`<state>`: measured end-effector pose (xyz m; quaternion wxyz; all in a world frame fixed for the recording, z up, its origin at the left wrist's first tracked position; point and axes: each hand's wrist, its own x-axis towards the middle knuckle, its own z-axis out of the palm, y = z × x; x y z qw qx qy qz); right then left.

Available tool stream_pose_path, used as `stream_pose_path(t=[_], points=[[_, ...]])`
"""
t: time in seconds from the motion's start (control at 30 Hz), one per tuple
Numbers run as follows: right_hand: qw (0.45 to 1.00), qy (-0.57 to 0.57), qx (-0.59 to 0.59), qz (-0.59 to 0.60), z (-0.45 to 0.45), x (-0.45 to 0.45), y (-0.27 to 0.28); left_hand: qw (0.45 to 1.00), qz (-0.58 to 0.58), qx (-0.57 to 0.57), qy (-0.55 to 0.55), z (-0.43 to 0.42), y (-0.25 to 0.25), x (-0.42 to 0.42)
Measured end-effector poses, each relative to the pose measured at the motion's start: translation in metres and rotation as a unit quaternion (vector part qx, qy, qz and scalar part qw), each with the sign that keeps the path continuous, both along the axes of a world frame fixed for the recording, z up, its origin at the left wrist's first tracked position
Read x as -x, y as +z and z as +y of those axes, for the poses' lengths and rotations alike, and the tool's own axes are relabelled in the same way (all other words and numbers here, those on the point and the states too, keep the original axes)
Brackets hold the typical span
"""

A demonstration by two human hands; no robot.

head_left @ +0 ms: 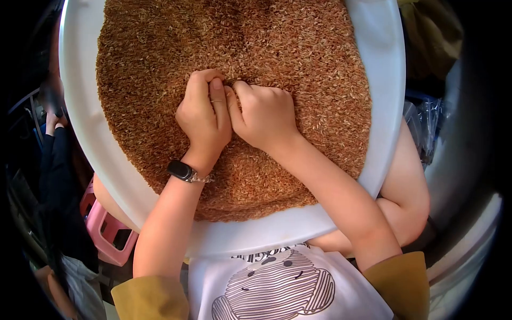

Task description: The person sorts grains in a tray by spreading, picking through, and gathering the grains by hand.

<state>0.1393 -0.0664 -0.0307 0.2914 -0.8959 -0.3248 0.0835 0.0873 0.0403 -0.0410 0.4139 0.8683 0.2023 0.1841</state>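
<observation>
The tray (385,80) rim retains the grain (325,69) under left hand (205,109) and, at its 3 o'clock, right hand (266,114), both curled closed, contents indeterminable.

- Mustard-yellow sleeves, the left one (149,298) and the right one (397,288), ended in wide, loose openings near the elbows.
- A fitness band (180,170) with a glossy black, rounded oblong face sat on the wrist of the left hand (205,112), its metallic strap (206,178) looking chain-like.
- The white shirt front (360,290) carried a line-drawn animal face (274,293), striped, with drooping ears, curved eye lines and a dark nose.
- Bold black lettering (266,253), only partly visible, ran beside the drawing.
</observation>
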Motion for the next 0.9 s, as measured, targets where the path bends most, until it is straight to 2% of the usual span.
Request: stream_pose_path(t=[0.27,0.47,0.5,0.6,0.67,0.8,0.9], points=[[0.996,0.012,0.078,0.05,0.003,-0.003,0.024,1.0,-0.01,0.023,-0.01,0.001,0.0,-0.001],[0.948,0.09,0.304,0.019,-0.001,0.003,0.061,0.996,-0.07,0.004,-0.057,0.003,-0.003,-0.004],[0.944,0.106,0.312,0.003,-0.004,0.005,0.068,0.997,-0.062,0.002,-0.053,0.003,-0.004,-0.004],[0.96,0.171,0.221,-0.001,-0.025,0.0,0.084,0.998,-0.051,0.001,-0.045,0.002,-0.005,-0.004],[0.97,0.177,0.14,0.087,-0.034,-0.026,0.092,0.998,-0.054,0.006,-0.038,0.0,-0.005,-0.004],[0.988,0.072,0.063,0.118,-0.047,-0.081,0.091,0.999,-0.04,0.011,-0.03,0.0,-0.003,-0.004],[0.985,0.02,0.088,0.148,-0.053,-0.093,0.087,0.998,-0.062,-0.005,-0.029,0.001,-0.007,-0.004]])
